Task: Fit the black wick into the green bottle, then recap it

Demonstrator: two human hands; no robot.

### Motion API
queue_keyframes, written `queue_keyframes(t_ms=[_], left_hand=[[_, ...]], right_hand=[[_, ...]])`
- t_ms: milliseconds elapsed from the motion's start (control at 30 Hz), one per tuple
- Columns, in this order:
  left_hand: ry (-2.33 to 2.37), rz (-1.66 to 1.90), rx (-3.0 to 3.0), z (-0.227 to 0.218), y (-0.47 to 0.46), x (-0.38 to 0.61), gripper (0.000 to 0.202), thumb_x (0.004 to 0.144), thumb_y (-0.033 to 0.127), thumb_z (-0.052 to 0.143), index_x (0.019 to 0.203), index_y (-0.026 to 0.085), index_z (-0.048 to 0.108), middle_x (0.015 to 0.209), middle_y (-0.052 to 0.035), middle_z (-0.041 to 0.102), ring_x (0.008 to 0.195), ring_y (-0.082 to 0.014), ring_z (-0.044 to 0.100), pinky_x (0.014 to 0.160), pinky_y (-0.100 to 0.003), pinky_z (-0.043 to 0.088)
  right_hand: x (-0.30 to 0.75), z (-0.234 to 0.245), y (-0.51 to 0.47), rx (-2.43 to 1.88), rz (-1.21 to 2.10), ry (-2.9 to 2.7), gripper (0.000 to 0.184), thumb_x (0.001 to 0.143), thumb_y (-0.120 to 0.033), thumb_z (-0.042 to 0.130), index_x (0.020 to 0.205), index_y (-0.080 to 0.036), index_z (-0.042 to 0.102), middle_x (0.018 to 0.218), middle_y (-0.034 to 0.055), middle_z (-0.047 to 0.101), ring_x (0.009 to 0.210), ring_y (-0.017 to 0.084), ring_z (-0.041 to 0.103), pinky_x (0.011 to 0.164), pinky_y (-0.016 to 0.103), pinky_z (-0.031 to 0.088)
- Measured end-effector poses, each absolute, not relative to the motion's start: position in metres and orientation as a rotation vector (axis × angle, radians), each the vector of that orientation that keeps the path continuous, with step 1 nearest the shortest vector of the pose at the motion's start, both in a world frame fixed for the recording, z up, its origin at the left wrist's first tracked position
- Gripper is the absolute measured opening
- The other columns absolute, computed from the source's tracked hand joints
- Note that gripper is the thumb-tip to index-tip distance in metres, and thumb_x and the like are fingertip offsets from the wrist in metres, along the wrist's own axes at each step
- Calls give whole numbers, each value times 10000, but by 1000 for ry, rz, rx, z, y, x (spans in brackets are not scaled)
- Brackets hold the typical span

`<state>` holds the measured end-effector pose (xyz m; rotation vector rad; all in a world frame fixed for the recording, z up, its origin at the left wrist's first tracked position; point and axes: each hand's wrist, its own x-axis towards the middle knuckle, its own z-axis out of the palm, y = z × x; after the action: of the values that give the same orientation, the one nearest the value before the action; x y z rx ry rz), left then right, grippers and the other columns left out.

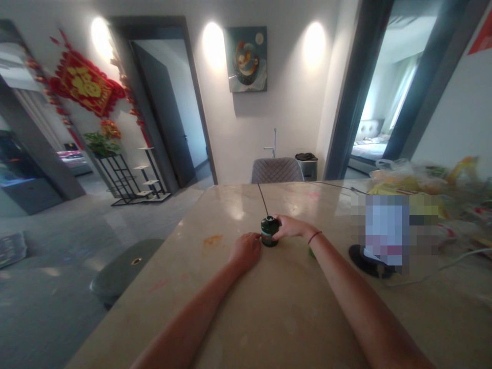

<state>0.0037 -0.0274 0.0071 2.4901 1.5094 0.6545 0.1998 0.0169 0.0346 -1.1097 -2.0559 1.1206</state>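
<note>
1. This is a home: a bed (371,150) with a padded headboard (368,129) shows through the right-hand doorway (358,82).
2. A quilted chair (277,170) and a low stool (126,269) stand by a large table (219,207).
3. A picture (246,60) hangs between two patches of light (214,47).
4. At left is a red hanging (85,84) with a gold character, a leafy plant (100,144) below it.

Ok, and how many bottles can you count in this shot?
1 that I can make out: the dark green bottle, upright on the table, held by the right hand, with the left hand close beside it. Others may be hidden in the blurred clutter at right.
</note>
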Motion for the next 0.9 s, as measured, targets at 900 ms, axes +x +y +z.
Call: queue_keyframes(t_ms=[900], left_hand=[[1465, 562, 2629, 5, -26, 4, 208, 802, 164, 398, 872, 163, 594, 903, -69, 603, 878, -170, 549, 811, -289, 407]], right_hand=[[202, 25, 15, -1056, 1124, -2124, 507, 450, -168, 728, 944, -143, 615, 926, 16, 678, 851, 193, 608, 793, 275, 457]])
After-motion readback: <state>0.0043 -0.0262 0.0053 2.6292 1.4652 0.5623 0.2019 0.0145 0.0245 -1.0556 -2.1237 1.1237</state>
